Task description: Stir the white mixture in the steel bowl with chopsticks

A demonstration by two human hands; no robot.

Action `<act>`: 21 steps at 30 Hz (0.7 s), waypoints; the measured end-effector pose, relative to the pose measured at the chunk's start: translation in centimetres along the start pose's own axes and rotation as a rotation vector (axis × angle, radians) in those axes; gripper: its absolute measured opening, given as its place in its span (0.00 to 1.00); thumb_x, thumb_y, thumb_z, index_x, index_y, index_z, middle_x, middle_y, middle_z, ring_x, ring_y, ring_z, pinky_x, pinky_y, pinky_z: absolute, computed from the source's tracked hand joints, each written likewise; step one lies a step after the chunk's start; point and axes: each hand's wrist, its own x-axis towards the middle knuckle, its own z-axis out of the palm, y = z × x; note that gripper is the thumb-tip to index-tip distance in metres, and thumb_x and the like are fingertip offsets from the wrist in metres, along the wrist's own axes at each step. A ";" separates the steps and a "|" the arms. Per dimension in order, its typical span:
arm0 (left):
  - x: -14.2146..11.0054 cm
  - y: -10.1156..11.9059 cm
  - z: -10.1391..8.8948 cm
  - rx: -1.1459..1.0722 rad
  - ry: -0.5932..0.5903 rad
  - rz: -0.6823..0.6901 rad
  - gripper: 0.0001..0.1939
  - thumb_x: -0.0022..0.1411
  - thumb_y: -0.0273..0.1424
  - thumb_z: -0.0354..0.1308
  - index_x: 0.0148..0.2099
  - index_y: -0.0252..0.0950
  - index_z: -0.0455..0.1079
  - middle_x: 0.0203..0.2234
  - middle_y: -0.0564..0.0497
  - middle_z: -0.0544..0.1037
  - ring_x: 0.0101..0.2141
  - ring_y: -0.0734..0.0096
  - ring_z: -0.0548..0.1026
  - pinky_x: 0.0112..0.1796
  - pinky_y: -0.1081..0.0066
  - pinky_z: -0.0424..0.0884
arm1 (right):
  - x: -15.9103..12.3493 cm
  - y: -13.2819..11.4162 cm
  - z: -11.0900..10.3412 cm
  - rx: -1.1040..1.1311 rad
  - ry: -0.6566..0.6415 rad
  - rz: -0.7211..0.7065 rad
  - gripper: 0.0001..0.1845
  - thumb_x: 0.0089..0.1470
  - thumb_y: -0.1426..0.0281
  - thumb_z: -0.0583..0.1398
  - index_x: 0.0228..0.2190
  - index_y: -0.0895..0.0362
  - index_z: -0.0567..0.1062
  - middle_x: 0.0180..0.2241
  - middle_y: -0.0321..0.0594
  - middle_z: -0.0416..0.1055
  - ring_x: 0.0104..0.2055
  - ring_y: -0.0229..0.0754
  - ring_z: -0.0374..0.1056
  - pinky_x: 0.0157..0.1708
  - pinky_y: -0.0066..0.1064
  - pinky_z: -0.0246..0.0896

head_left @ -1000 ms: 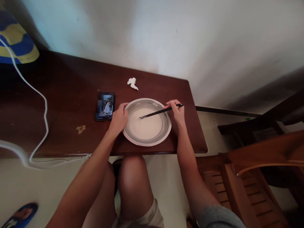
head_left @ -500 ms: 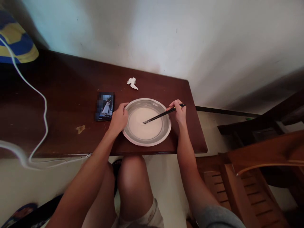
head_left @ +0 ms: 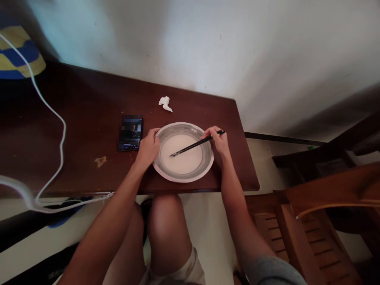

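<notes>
A round metal bowl (head_left: 183,179) stands near the front edge of the dark brown table, with a smooth off-white liquid (head_left: 187,160) inside it. My left hand (head_left: 149,147) grips the bowl's left rim, fingers over the edge. In my right hand (head_left: 218,139), closed above the right rim, is a pair of black chopsticks (head_left: 194,145). They slant down to the left, and their whitened tips touch the liquid left of its middle.
On the table (head_left: 89,103) lie a phone (head_left: 131,133) with a lit screen, a crumpled white tissue (head_left: 165,103) and a small brownish scrap (head_left: 100,161). A white cable (head_left: 63,134) hangs at the left. A wooden chair (head_left: 285,233) stands at the right.
My right hand has moved left, carrying the chopstick tips left through the liquid. The left hand stays on the rim. The phone picture has turned darker, and the white cable has swung right.
</notes>
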 end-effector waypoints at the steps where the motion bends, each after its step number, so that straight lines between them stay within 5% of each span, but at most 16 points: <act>1: 0.0 0.0 0.0 -0.002 -0.003 0.000 0.26 0.64 0.28 0.41 0.61 0.35 0.68 0.56 0.41 0.77 0.55 0.56 0.75 0.57 0.60 0.67 | 0.0 0.0 -0.1 0.000 0.017 -0.016 0.19 0.57 0.51 0.59 0.27 0.53 0.77 0.19 0.33 0.75 0.26 0.40 0.75 0.35 0.34 0.70; 5: 0.0 0.0 -0.1 0.004 -0.012 -0.008 0.26 0.65 0.28 0.41 0.62 0.35 0.67 0.55 0.41 0.77 0.55 0.56 0.75 0.57 0.61 0.67 | 0.1 0.1 -0.4 0.031 0.170 -0.051 0.19 0.58 0.53 0.59 0.24 0.53 0.74 0.16 0.31 0.73 0.21 0.38 0.72 0.31 0.32 0.68; 11: 0.1 -0.1 -0.1 0.011 -0.007 -0.004 0.26 0.65 0.28 0.41 0.62 0.33 0.67 0.56 0.40 0.76 0.55 0.55 0.75 0.57 0.60 0.66 | 0.0 0.1 0.1 0.024 -0.008 -0.017 0.19 0.57 0.52 0.60 0.26 0.53 0.77 0.18 0.33 0.74 0.23 0.39 0.73 0.32 0.34 0.69; 17: 0.0 0.1 -0.1 0.013 -0.010 -0.012 0.26 0.65 0.27 0.42 0.61 0.34 0.67 0.55 0.41 0.77 0.54 0.56 0.75 0.56 0.59 0.67 | 0.2 0.1 -0.4 0.010 0.193 -0.047 0.20 0.58 0.53 0.59 0.23 0.53 0.74 0.16 0.31 0.72 0.20 0.37 0.71 0.31 0.31 0.67; 21: 0.1 0.1 0.0 0.011 -0.007 -0.013 0.25 0.65 0.26 0.42 0.61 0.35 0.67 0.54 0.42 0.78 0.54 0.56 0.75 0.56 0.59 0.67 | 0.1 0.1 -0.1 -0.012 0.046 0.009 0.21 0.57 0.50 0.59 0.24 0.53 0.75 0.17 0.32 0.73 0.23 0.39 0.73 0.31 0.33 0.69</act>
